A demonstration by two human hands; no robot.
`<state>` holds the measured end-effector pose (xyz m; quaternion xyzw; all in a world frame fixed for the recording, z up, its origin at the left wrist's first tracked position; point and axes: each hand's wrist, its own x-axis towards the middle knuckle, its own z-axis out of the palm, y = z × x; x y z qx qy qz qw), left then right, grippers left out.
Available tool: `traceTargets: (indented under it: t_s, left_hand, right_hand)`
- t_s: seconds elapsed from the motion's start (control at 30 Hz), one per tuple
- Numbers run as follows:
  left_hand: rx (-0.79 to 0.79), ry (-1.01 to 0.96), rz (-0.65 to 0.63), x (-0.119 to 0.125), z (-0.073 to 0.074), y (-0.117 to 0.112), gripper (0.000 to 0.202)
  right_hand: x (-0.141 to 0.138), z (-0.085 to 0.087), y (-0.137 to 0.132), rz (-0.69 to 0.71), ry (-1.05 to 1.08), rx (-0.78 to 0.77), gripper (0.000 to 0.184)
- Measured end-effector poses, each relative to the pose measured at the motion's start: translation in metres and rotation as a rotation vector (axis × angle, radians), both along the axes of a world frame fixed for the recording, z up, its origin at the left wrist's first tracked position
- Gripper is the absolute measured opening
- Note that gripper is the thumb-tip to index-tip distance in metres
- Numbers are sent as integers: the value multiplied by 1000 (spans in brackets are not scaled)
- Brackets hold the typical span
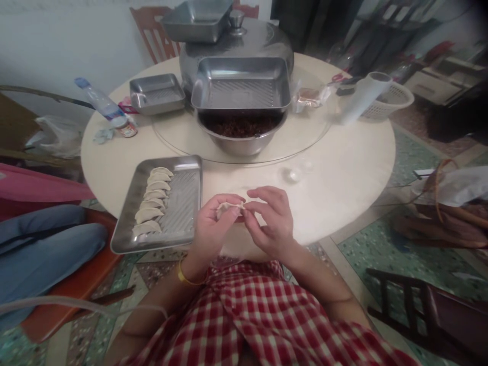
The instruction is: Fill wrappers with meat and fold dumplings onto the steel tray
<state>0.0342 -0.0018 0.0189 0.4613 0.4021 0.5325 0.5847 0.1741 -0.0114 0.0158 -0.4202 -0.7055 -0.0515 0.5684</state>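
A pale folded dumpling (225,208) is between my two hands, just over the table's near edge. My left hand (216,223) is closed around its left part, thumb in front and fingers behind. At its right end, the thumb and index finger of my right hand (272,221) pinch the dough edge, while the other fingers are bent and apart. To the left lies a metal tray (183,203) holding a column of several folded dumplings (150,214). Beyond my hands stands a metal bowl (244,146) of dark brown filling (238,126).
An empty metal pan (242,91) rests over the bowl's far side. Behind it is a large lidded pot (263,43) with another pan (198,23) on top. A bottle (99,101) and jar (125,127) stand left; a white basket (389,104) stands right. A person's leg (49,244) is at left.
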Motion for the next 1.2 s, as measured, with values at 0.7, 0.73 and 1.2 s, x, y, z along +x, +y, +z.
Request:
traceTargets:
  t_s: [0.7, 0.73, 1.2]
  left_hand:
    - [-95, -145, 52, 8, 10, 3, 25]
    - [-91, -139, 51, 7, 10, 3, 25]
    - [-112, -160, 57, 2, 12, -2, 25]
  right_hand:
    - [-4, -14, -3, -89, 43, 16, 20]
    - [-5, -14, -3, -85, 47, 15, 21]
    - [-14, -18, 4, -90, 21, 81, 31]
